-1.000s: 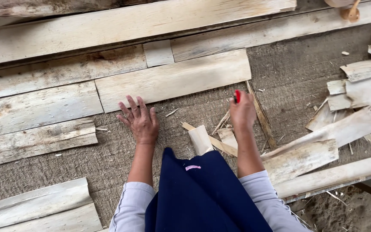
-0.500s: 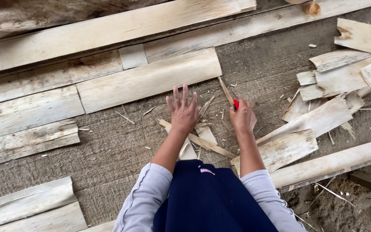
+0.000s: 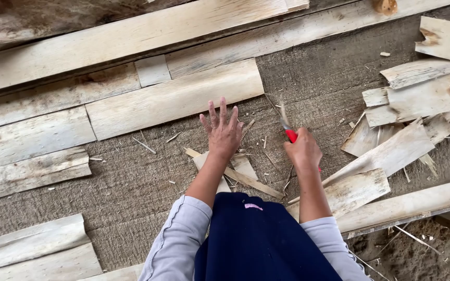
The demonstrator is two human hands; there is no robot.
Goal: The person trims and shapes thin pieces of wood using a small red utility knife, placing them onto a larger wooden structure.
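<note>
One red-handled knife (image 3: 289, 132), its blade seemingly blurred, sat clamped in the right hand (image 3: 303, 152) above the mat's (image 3: 131, 187) middle. Just left, the left hand (image 3: 223, 133) lay flat, fingers spread, touching wood strips (image 3: 235, 171). Planks (image 3: 173, 99) lined the far edge; scraps (image 3: 391, 151) crowded the right.

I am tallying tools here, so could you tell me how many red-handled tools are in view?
1. The red-handled tool is gripped in the right hand, its blade pointing up and away; the left hand lies flat, fingers spread. Others may be hidden under the wood strips.
</note>
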